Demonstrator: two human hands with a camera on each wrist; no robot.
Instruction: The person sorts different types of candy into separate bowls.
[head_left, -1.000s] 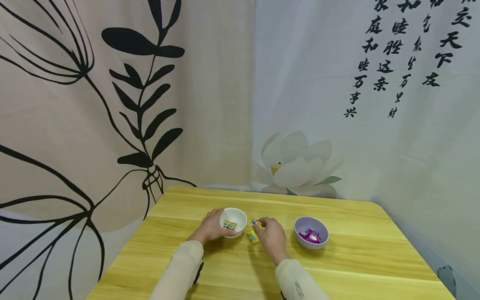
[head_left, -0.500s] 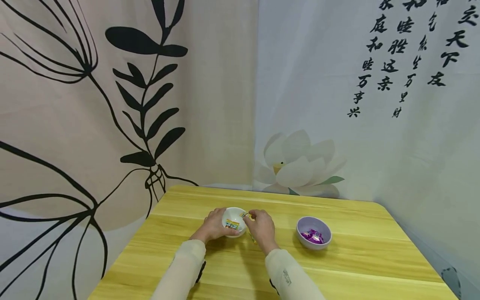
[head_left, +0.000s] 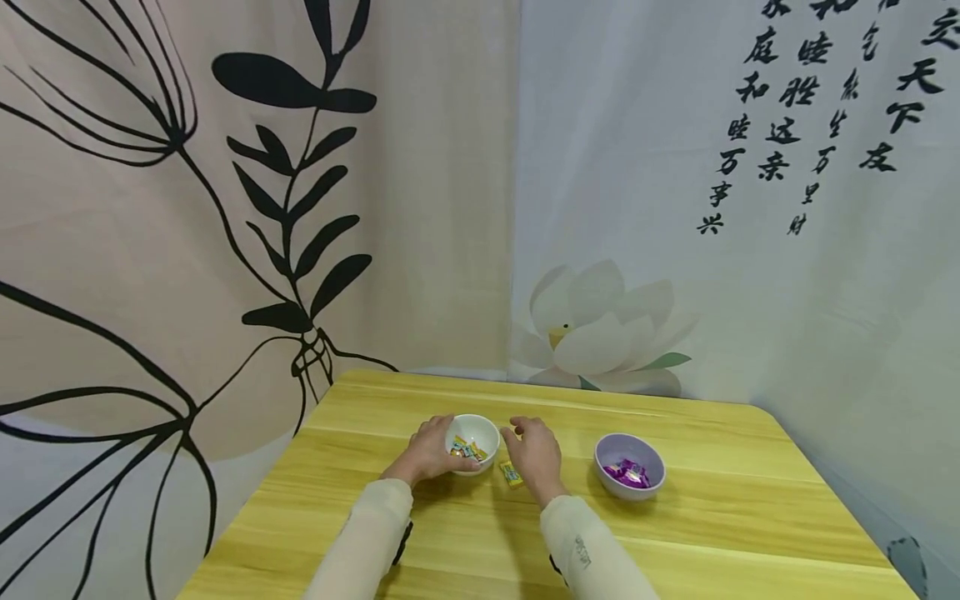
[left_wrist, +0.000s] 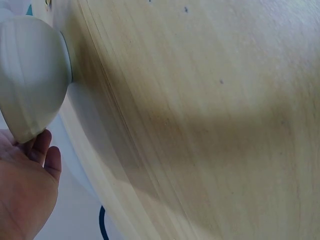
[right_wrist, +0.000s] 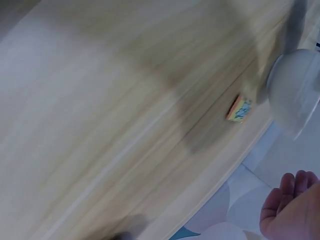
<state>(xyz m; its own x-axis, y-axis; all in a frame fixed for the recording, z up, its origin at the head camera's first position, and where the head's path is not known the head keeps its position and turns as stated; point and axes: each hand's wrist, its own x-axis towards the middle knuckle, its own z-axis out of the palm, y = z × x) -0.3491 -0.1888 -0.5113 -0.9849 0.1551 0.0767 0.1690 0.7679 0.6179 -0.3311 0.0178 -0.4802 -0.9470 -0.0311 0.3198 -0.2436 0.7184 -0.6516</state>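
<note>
On the wooden table, a white bowl [head_left: 482,425] holds several yellow wrapped candies [head_left: 467,449]. My left hand [head_left: 429,452] grips the bowl's left side, thumb along its near side and fingers round the far side. The left wrist view shows my fingertips [left_wrist: 42,145] against the bowl's rim. Just right of the bowl hovers my right hand [head_left: 537,454], its fingers loosely bent with nothing visible in them. Below its fingers one yellow wrapped candy [head_left: 512,474] lies on the table, and in the right wrist view that candy [right_wrist: 240,108] sits near the bowl [right_wrist: 292,90].
A purple bowl [head_left: 656,457] with several shiny purple candies [head_left: 627,473] stands to the right of my right hand. Behind the table [head_left: 720,533] hangs a printed curtain [head_left: 435,208] with dark plants, a pale flower and writing.
My right hand moved left to the white bowl, let a yellow candy drop into it, and drew back right. The left hand stays on the bowl. The view shifted slightly.
</note>
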